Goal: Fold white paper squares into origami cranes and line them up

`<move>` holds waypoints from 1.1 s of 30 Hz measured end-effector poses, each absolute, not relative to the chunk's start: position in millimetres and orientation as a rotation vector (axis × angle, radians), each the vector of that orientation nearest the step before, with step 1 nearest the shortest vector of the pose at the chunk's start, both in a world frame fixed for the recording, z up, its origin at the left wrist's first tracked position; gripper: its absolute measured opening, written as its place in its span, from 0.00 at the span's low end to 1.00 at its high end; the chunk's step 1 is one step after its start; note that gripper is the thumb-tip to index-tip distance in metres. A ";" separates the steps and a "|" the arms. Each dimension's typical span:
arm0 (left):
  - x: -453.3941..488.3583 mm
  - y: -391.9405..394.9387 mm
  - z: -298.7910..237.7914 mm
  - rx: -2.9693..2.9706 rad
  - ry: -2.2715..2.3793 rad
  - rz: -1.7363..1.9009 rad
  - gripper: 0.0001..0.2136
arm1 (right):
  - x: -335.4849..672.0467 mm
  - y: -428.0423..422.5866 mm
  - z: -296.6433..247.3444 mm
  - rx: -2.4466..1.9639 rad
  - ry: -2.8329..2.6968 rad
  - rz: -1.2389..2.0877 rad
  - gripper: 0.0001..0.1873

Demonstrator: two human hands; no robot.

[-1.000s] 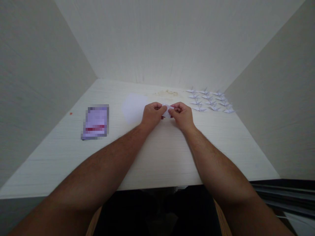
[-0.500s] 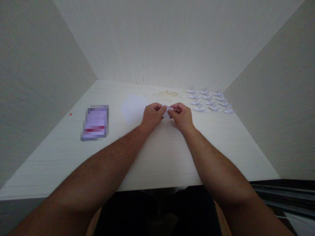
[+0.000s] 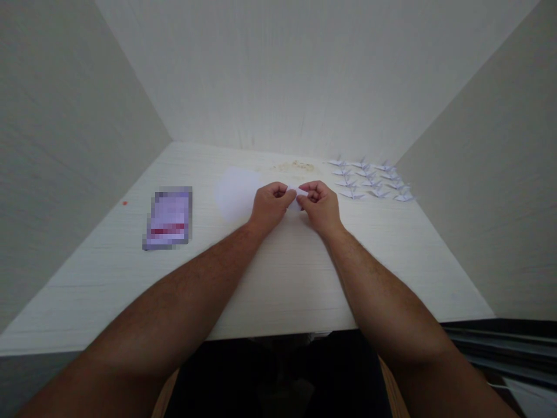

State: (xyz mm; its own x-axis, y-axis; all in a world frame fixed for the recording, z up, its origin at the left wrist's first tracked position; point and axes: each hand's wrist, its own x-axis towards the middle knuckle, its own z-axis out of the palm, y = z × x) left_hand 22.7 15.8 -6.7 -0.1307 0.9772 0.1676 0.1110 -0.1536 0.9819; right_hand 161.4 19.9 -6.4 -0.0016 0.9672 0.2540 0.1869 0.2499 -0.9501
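My left hand point(image 3: 270, 205) and my right hand point(image 3: 321, 204) meet at the middle of a pale wooden table point(image 3: 278, 290). Both pinch a small folded piece of white paper point(image 3: 298, 193) between thumbs and fingertips, just above the tabletop. Most of the paper is hidden by my fingers. A stack of white paper sheets point(image 3: 235, 190) lies flat just left of my left hand.
Several small folded paper cranes point(image 3: 369, 179) stand in rows at the back right. A purple packet point(image 3: 169, 217) lies on the left. A faint stain point(image 3: 296, 166) marks the table at the back. Pale walls close in on three sides.
My hands stay almost in place, pinching the paper. My right fingers have shifted slightly on the fold. The view has moved very slightly.
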 end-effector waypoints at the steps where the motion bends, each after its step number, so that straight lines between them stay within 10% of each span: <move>1: 22.3 16.1 -7.4 1.339 1.307 1.392 0.09 | 161.3 19.6 -6.5 -1.154 -1.442 0.904 0.10; 33: 20.0 20.8 -11.1 1.126 1.166 1.475 0.11 | 162.8 19.1 -8.5 -1.220 -1.522 1.062 0.07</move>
State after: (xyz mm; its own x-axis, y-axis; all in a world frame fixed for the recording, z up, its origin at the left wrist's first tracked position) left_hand 20.0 20.8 -11.1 -0.1640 0.9799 0.1139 -0.1156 -0.1338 0.9843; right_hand 162.8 19.1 -8.5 -0.1208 0.9849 0.1237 0.2234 0.1484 -0.9634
